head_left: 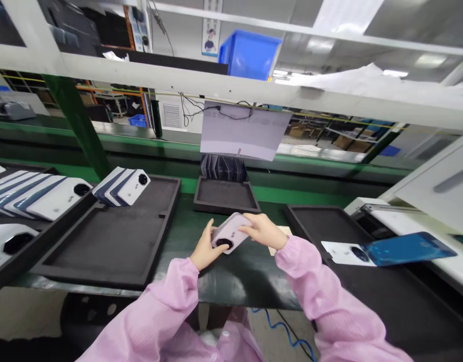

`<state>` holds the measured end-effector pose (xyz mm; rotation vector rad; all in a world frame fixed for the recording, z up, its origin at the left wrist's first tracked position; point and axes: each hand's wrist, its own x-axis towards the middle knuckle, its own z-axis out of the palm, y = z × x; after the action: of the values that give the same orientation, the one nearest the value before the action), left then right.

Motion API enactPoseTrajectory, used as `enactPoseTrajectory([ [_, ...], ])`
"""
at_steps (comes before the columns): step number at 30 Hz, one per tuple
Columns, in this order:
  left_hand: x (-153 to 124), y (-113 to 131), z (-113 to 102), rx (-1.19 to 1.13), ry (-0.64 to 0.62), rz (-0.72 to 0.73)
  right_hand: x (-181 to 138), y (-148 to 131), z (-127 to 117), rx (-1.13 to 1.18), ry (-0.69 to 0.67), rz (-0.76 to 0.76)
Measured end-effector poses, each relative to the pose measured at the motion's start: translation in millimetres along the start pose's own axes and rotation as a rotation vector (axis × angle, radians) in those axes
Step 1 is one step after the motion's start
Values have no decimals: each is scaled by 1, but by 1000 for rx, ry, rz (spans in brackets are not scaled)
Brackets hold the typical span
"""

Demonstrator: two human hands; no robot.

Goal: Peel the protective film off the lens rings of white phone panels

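A white phone back cover (pixel 231 230) with a round black camera ring is held over the dark green bench between both hands. My left hand (pixel 203 249) grips its near left end, fingers curled under it. My right hand (pixel 263 230) closes on its far right edge from above. Both arms wear pink sleeves. To the left, a black tray (pixel 114 246) carries three similar white covers (pixel 122 187) leaning in its far corner. A smaller black tray (pixel 226 196) sits straight ahead.
More white covers (pixel 39 197) lie in trays at far left. At right, a black tray (pixel 314 221) holds a white cover (pixel 344 252) and a blue film sheet (pixel 408 248). A paper sheet (pixel 242 131) hangs from the white frame; a blue bin (pixel 250 53) sits above.
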<state>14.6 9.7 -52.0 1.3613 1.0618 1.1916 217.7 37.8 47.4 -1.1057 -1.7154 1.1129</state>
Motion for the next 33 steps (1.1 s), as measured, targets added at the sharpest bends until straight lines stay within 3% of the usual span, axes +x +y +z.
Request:
enactPoseTrajectory([
  [3,5,8,-7,-123,29,30,-3,20,3,198,164,27],
  [5,10,18,-5,-183,-23,64,-3,33,21,335,232,42],
  [8,16,35,2,-234,-102,111,-5,45,70,492,202,86],
  [12,18,46,3,-299,-60,82,-13,50,117,584,39,169],
  [14,19,44,-6,-349,-18,17,-14,51,115,570,-58,215],
  [16,21,41,-15,-411,-23,-83,-9,53,98,526,-108,243],
  [21,22,35,-19,-511,-131,-316,17,51,57,466,104,148],
  [23,18,35,-11,-501,-150,-370,23,49,58,495,126,51],
  [26,12,37,1,-445,-189,-441,22,50,72,554,22,-53],
  [30,8,40,9,-398,-300,-581,15,58,79,526,14,24],
  [33,6,41,10,-377,-313,-601,13,60,73,566,1,33],
])
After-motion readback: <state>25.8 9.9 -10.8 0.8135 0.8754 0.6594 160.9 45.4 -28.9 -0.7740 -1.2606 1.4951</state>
